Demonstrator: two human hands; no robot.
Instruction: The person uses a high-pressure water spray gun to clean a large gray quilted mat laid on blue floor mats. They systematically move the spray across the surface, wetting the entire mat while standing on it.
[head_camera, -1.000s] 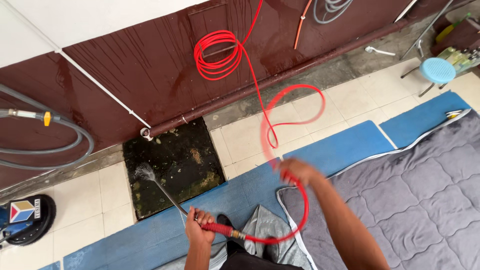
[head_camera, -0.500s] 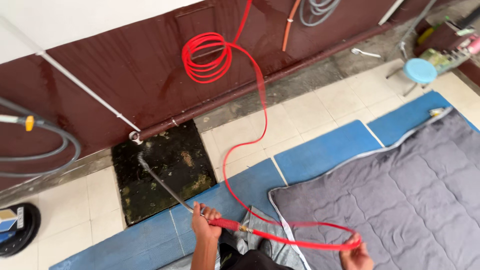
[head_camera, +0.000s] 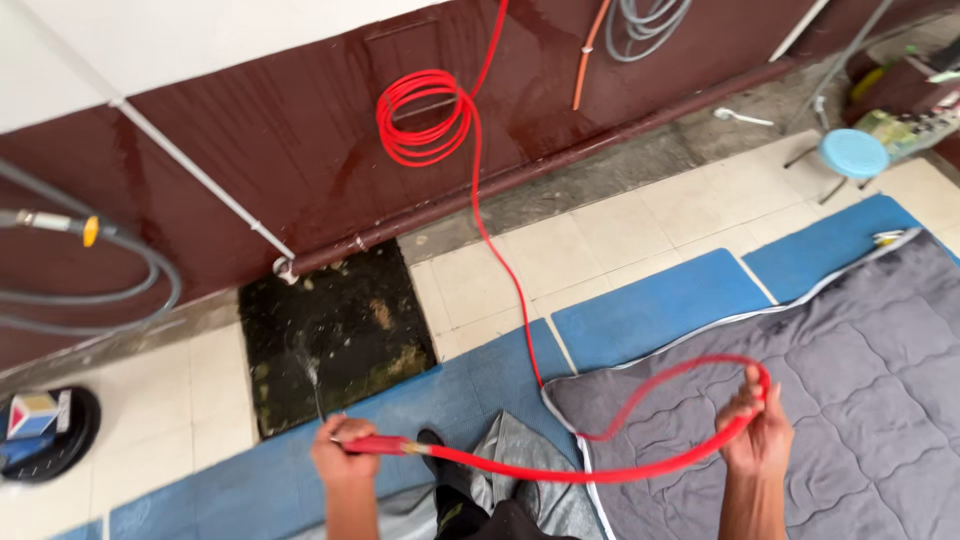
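Observation:
My left hand (head_camera: 341, 463) grips the red handle of a thin spray lance (head_camera: 372, 445) whose metal tip points up at a dark, dirty floor tile (head_camera: 335, 335). A red hose (head_camera: 520, 330) runs from the handle in a loop across a grey quilted blanket (head_camera: 860, 370). My right hand (head_camera: 757, 428) holds that loop up over the blanket. Further on, the hose climbs to a coil (head_camera: 422, 115) hanging on the wet brown wall.
Blue mats (head_camera: 650, 310) lie on cream floor tiles. A grey hose (head_camera: 120, 290) with a yellow fitting hangs at left, above a round black machine (head_camera: 45, 435). A light blue stool (head_camera: 852, 155) stands at top right. My dark shoe (head_camera: 432, 450) is beside the lance handle.
My right hand has come up into view, lifting the hose loop over the blanket. The lance has swung so its tip now points more steeply at the dark tile.

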